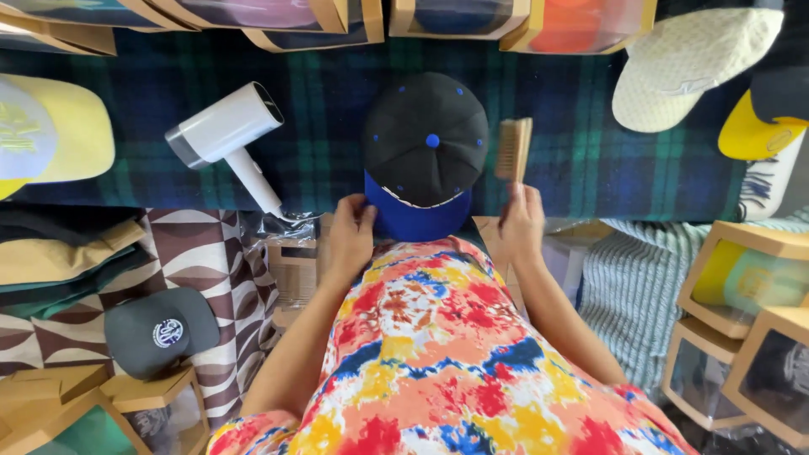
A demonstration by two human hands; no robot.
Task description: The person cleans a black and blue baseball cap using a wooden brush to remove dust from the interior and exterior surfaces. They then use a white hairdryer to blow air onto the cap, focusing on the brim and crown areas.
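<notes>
Left hand (348,236) grips the blue brim of a black cap (425,139) lying centre on the plaid-covered desk (590,168). Right hand (521,223) is closed around a wooden brush (513,149), held upright just right of the cap. A white hair dryer (226,135) lies to the left.

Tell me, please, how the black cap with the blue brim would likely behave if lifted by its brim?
The black cap would probably feel light. Its domed crown holds shape on the plaid blanket, suggesting stiffness. The left hand grips the blue brim, which looks flat and rigid, so little flopping.
</notes>
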